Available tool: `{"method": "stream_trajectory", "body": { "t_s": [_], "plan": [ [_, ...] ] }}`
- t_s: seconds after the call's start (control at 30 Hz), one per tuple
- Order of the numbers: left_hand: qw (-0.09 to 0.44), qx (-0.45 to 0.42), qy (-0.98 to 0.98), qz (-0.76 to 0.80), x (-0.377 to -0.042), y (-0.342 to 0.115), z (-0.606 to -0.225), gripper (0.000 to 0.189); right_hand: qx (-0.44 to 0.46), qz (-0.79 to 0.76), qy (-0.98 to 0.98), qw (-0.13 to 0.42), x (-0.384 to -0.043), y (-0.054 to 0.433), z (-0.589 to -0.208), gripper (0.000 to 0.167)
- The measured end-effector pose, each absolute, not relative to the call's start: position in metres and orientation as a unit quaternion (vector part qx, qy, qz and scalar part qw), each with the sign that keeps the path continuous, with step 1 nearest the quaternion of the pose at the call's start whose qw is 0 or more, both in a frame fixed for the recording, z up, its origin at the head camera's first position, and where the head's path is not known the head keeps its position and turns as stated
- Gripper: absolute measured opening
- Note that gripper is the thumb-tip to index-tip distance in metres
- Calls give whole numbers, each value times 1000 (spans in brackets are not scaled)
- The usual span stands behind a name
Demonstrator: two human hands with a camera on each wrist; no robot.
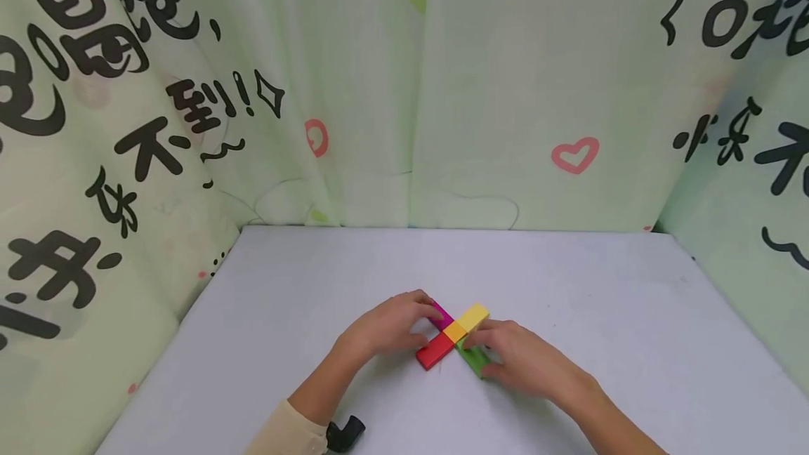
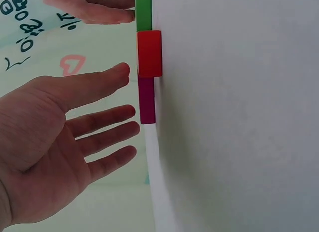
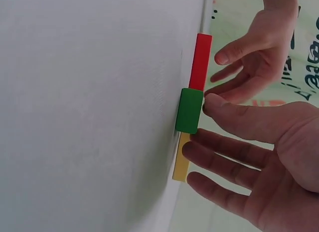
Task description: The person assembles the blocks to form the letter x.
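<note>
In the head view, a red block (image 1: 436, 352), a magenta block (image 1: 442, 315), a yellow block (image 1: 472, 317) and a green block (image 1: 472, 357) lie on the table as a cross around an orange square (image 1: 455, 331). My left hand (image 1: 392, 321) is beside the magenta and red arms, its fingers nearly straight and spread in the left wrist view. On the other side, my right hand (image 1: 527, 357) has its thumb by the green block (image 3: 189, 111) and its extended fingertips right at the green and yellow blocks (image 3: 181, 160).
The white table (image 1: 303, 272) extends around the blocks. Pale green curtains (image 1: 493, 90) with black lettering and pink hearts enclose its back and sides. A black piece (image 1: 345, 434) shows at the left sleeve (image 1: 287, 434).
</note>
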State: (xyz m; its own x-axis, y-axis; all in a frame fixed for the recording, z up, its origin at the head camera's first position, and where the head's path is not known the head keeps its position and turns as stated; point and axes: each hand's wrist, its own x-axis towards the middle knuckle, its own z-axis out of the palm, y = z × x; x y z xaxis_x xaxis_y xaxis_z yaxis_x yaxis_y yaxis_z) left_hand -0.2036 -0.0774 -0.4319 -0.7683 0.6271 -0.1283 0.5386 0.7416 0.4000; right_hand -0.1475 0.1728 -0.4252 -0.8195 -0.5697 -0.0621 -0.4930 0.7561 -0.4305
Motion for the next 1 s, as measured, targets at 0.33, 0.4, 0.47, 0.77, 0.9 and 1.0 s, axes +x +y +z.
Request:
{"method": "stream_trajectory", "body": {
  "t_s": [0.33, 0.4, 0.47, 0.77, 0.9, 1.0],
  "plan": [
    [134, 311, 926, 166, -199, -73, -436, 38, -286, -195, 933, 95, -146, 174, -425, 36],
    [134, 313, 926, 164, -199, -73, -436, 38, -286, -195, 933, 95, -146, 174, -425, 36],
    [134, 313, 926, 162, -199, -73, -436, 38, -285, -195, 934, 95, -146, 174, -425, 36],
    [135, 313, 926, 160, -195, -74, -436, 37, -279, -202, 933, 102, -144, 173, -426, 36],
    [131, 311, 928, 160, -194, -76, -434, 36, -286, -192, 934, 95, -145, 173, -425, 36],
    [128, 306, 930, 161, -192, -78, -432, 35, -286, -184, 937, 83, -145, 173, -422, 36]
  ]
}}
